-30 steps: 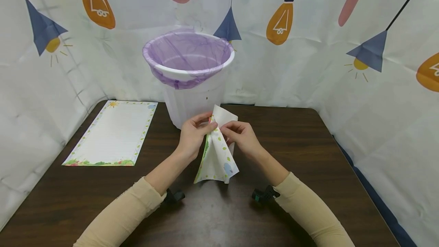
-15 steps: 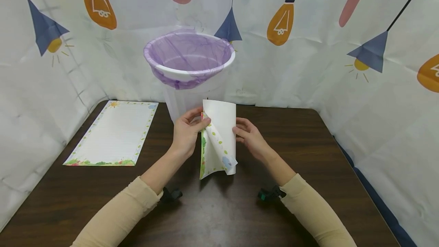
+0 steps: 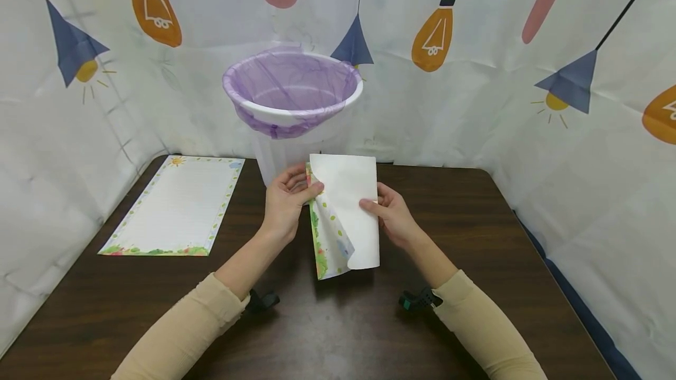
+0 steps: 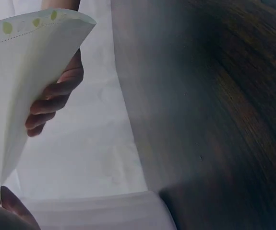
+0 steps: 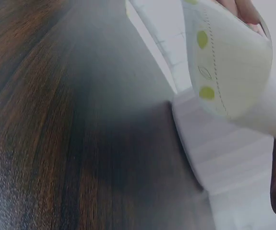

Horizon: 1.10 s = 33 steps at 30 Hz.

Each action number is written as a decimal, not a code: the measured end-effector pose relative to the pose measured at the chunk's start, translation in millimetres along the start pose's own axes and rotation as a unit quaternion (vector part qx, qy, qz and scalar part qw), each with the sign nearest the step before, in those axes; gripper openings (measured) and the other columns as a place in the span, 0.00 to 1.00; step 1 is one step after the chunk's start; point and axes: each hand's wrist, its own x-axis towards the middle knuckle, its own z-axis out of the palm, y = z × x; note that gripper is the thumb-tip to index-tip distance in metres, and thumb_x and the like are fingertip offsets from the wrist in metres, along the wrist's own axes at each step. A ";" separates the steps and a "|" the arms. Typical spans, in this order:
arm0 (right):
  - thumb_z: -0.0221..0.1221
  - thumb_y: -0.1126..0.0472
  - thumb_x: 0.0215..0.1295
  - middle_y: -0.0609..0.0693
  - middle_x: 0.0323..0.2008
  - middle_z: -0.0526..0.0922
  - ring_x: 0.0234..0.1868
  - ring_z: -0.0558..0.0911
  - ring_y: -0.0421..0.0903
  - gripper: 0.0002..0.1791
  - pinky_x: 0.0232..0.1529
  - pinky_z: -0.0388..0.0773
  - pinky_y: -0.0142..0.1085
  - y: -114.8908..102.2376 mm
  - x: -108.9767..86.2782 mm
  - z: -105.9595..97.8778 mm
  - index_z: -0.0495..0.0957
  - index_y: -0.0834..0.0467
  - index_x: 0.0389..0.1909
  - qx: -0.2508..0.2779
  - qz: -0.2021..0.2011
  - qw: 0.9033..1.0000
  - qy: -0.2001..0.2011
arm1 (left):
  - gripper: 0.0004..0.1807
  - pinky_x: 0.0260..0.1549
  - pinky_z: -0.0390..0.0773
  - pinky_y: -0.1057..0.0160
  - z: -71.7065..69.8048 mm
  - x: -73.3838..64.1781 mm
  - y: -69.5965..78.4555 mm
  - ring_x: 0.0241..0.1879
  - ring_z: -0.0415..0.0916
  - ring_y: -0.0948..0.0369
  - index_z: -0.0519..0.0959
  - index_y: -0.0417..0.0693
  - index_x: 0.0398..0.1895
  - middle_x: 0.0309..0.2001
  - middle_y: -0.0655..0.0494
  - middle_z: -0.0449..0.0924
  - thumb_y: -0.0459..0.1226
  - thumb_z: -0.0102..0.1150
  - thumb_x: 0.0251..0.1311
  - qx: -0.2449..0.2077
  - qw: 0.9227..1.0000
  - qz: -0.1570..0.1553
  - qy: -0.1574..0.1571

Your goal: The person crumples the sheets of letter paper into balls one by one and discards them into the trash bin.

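Observation:
Both hands hold one sheet of paper (image 3: 348, 198) up off the table, in front of the bin. It has a printed border of leaves and flowers, and its right part curls over to show a plain white back. My left hand (image 3: 285, 201) pinches the left edge, thumb in front and fingers behind. At the right edge my right hand (image 3: 393, 216) pinches it, thumb on the white back. The left wrist view shows the paper (image 4: 27, 72) bent into a cone shape, narrowing toward the pinching left fingertips. In the right wrist view the leaf-printed paper (image 5: 234, 62) curves over.
A white bin (image 3: 280, 151) with a purple bag (image 3: 296, 90) over its rim stands behind the hands. A second bordered sheet (image 3: 174, 207) lies flat at the left of the dark wooden table (image 3: 449, 221). White printed cloth (image 3: 491, 104) hangs around the back and sides.
The paper has spread wider, its white back turning toward the camera. My right hand left the paper's middle, moved right, and now pinches the right edge. My left hand shifted slightly left.

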 end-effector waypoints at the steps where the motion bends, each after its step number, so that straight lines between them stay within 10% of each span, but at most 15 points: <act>1: 0.59 0.73 0.72 0.53 0.43 0.88 0.41 0.88 0.48 0.22 0.40 0.86 0.43 0.0 0.0 0.7 0.69 0.66 0.64 -0.002 -0.006 1.000 0.008 | 0.24 0.42 0.83 0.67 0.1 0.0 -0.4 0.39 0.81 0.61 0.76 0.36 0.57 0.42 0.54 0.82 0.19 0.68 0.58 0.002 1.000 -0.007 -0.002; 19: 0.62 0.71 0.71 0.51 0.35 0.89 0.33 0.89 0.47 0.15 0.31 0.86 0.39 -1.1 3.6 1.0 0.73 0.62 0.55 -0.010 -0.046 0.993 0.112 | 0.23 0.45 0.80 0.61 -8.5 -7.3 2.1 0.53 0.77 0.55 0.74 0.38 0.64 0.56 0.49 0.77 0.36 0.66 0.69 0.111 0.989 -0.063 -0.075; 33: 0.58 0.72 0.72 0.49 0.38 0.87 0.33 0.88 0.44 0.13 0.33 0.86 0.37 -1.3 -0.4 -4.4 0.85 0.52 0.44 0.030 -0.022 0.989 0.143 | 0.20 0.46 0.82 0.61 -14.5 -3.6 0.7 0.47 0.80 0.57 0.73 0.30 0.64 0.53 0.45 0.78 0.33 0.56 0.76 0.077 0.985 -0.065 -0.138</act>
